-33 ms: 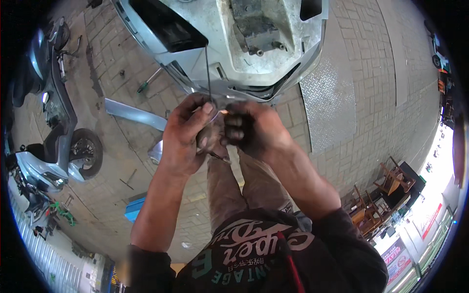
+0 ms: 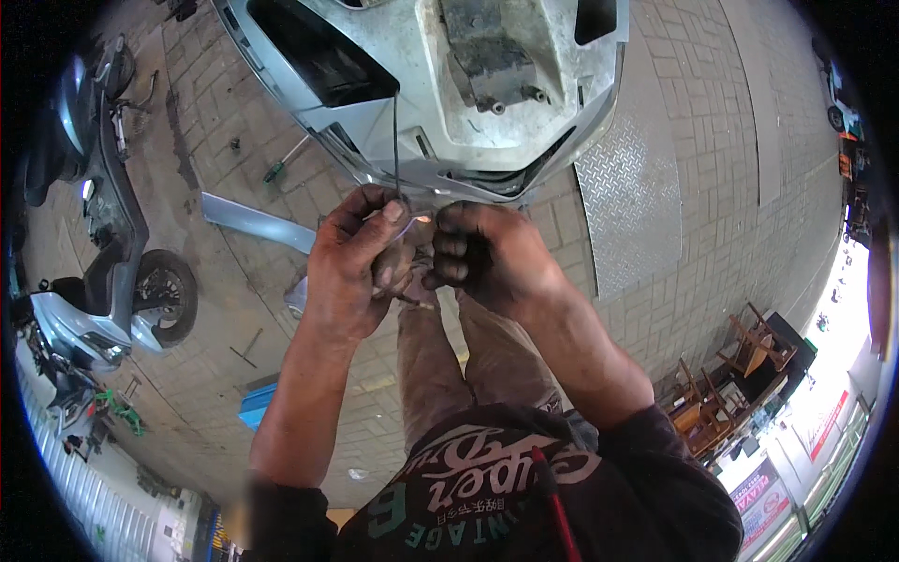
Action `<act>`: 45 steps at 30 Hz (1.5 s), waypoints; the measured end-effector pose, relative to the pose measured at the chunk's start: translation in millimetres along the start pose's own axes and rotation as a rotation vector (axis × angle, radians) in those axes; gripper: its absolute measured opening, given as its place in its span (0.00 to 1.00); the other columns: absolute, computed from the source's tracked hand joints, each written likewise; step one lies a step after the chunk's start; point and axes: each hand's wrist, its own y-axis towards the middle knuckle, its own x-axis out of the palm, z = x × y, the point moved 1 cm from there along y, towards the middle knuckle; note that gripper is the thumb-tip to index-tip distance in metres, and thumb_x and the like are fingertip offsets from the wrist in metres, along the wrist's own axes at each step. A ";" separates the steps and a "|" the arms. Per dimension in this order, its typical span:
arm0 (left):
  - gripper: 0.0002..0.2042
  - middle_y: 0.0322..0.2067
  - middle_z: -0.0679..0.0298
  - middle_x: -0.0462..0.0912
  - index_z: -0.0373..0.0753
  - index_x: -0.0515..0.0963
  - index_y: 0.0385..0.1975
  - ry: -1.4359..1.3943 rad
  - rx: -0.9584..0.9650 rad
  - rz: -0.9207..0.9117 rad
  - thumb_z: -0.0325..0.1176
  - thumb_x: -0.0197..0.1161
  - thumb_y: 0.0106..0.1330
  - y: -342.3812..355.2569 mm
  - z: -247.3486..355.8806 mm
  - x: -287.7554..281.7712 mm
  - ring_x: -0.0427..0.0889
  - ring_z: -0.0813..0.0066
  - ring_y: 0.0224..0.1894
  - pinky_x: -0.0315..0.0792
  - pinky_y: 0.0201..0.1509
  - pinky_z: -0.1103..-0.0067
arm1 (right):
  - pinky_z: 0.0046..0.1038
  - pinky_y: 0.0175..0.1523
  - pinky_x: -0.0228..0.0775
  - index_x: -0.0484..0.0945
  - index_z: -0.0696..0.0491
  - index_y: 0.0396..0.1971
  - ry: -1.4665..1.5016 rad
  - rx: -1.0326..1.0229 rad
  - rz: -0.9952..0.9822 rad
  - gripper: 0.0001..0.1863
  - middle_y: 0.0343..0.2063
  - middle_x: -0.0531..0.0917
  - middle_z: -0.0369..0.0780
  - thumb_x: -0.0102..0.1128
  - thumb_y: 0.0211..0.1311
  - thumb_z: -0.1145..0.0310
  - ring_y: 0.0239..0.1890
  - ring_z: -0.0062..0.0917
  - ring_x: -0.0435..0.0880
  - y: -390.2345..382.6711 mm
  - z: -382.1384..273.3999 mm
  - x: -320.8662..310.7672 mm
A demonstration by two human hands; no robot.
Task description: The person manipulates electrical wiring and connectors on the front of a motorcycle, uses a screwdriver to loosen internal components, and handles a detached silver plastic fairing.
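A thin black cable (image 2: 395, 136) runs down from the silver-grey scooter body panel (image 2: 370, 131) to my left hand (image 2: 354, 253). That hand pinches it between thumb and curled fingers. A short thin wire with a purple covering and a bright copper-coloured end (image 2: 421, 219) sticks out past the left thumb. Close beside it, my right hand (image 2: 492, 251) is closed, its blackened fingers curled at the wire's tip. What the right fingers grip is hidden. Both hands are held just in front of the panel's near edge.
A screwdriver with a green handle (image 2: 273, 172) and a long silver trim piece (image 2: 257, 223) lie on the paving at left. Further left stands a scooter (image 2: 117, 272). A blue box (image 2: 259, 403) is near my left forearm. A metal tread plate (image 2: 632, 206) lies at right, with wooden chairs (image 2: 698, 403) beyond.
My right hand has shifted slightly downward and is less blurred. My left hand keeps its pinch on the cable, which hangs a little straighter.
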 end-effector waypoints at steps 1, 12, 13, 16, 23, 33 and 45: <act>0.10 0.08 0.75 0.58 0.42 0.67 0.25 0.024 0.010 0.009 0.38 0.55 0.64 -0.3 1.9 -1.1 0.53 0.86 0.07 0.48 0.12 0.86 | 0.32 0.35 0.71 0.71 0.61 0.33 0.161 0.168 0.020 0.08 0.30 0.77 0.41 0.55 0.55 0.73 0.27 0.27 0.77 -0.9 -0.4 0.4; 0.10 0.06 0.73 0.61 0.41 0.71 0.26 -0.383 -0.272 -0.206 0.38 0.50 0.67 0.4 4.1 -2.6 0.53 0.84 0.07 0.48 0.11 0.85 | 0.32 0.38 0.74 0.75 0.58 0.37 -0.809 -1.097 -0.128 0.21 0.34 0.77 0.43 0.67 0.38 0.75 0.34 0.35 0.79 20.0 -5.1 -0.6; 0.10 0.06 0.73 0.61 0.42 0.71 0.25 -0.397 -0.289 -0.203 0.38 0.50 0.67 -0.1 5.6 -0.8 0.53 0.84 0.07 0.48 0.11 0.85 | 0.31 0.36 0.74 0.75 0.58 0.37 -0.810 -1.152 -0.143 0.21 0.34 0.77 0.42 0.67 0.37 0.74 0.33 0.34 0.80 23.3 -5.1 -1.3; 0.11 0.06 0.72 0.60 0.41 0.70 0.25 -0.450 -0.299 -0.191 0.39 0.49 0.67 -0.4 8.8 1.1 0.53 0.83 0.07 0.48 0.10 0.84 | 0.29 0.30 0.74 0.74 0.58 0.35 -0.784 -1.233 -0.181 0.17 0.29 0.76 0.43 0.65 0.40 0.76 0.27 0.35 0.79 32.4 -10.4 -1.2; 0.09 0.09 0.73 0.61 0.38 0.71 0.33 0.033 0.157 0.150 0.36 0.58 0.62 -0.5 -3.5 17.5 0.57 0.86 0.09 0.51 0.13 0.87 | 0.27 0.23 0.67 0.72 0.59 0.28 0.502 0.516 0.013 0.07 0.22 0.74 0.40 0.52 0.58 0.71 0.21 0.26 0.74 4.1 -16.7 25.7; 0.09 0.08 0.77 0.58 0.44 0.69 0.26 -0.122 -0.115 0.004 0.40 0.54 0.64 -5.8 6.6 3.1 0.54 0.88 0.09 0.47 0.13 0.87 | 0.31 0.39 0.75 0.75 0.56 0.40 -0.820 -0.847 -0.060 0.22 0.37 0.76 0.43 0.67 0.38 0.76 0.37 0.36 0.79 7.5 -7.7 6.5; 0.08 0.08 0.76 0.60 0.42 0.72 0.28 0.055 -0.024 0.154 0.38 0.57 0.63 -8.5 2.1 9.7 0.54 0.87 0.08 0.48 0.13 0.86 | 0.25 0.29 0.71 0.74 0.61 0.29 -0.032 0.316 -0.060 0.07 0.22 0.77 0.39 0.57 0.56 0.73 0.23 0.23 0.78 6.4 -25.6 15.0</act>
